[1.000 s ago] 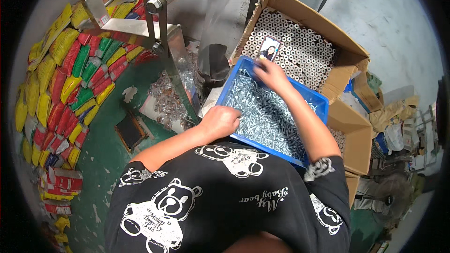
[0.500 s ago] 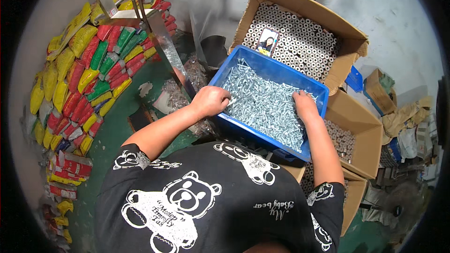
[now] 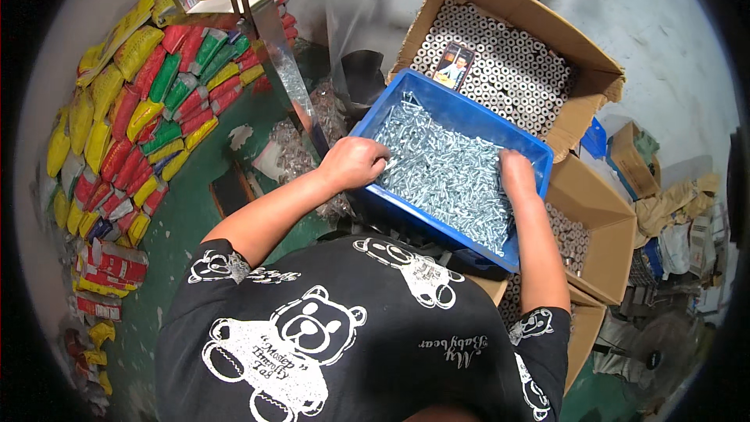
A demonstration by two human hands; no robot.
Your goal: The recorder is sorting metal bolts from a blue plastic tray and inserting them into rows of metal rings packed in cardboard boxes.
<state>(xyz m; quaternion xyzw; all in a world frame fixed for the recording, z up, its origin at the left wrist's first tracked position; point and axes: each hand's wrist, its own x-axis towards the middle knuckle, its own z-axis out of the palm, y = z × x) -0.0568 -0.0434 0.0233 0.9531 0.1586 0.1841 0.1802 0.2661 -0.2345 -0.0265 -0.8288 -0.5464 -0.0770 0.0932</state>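
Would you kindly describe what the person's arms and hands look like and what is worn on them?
Both forearms are bare, with no gloves, watch or rings visible on the left hand or right hand. Short black T-shirt sleeves end above the elbows, each printed with a small white bear figure near the hem.

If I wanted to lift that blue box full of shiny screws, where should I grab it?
Probably by the rims of the two short ends of the blue bin, one hand at each. It sits tilted and full of silver screws, so it likely is heavy. The left hand and the right hand already rest near those ends.
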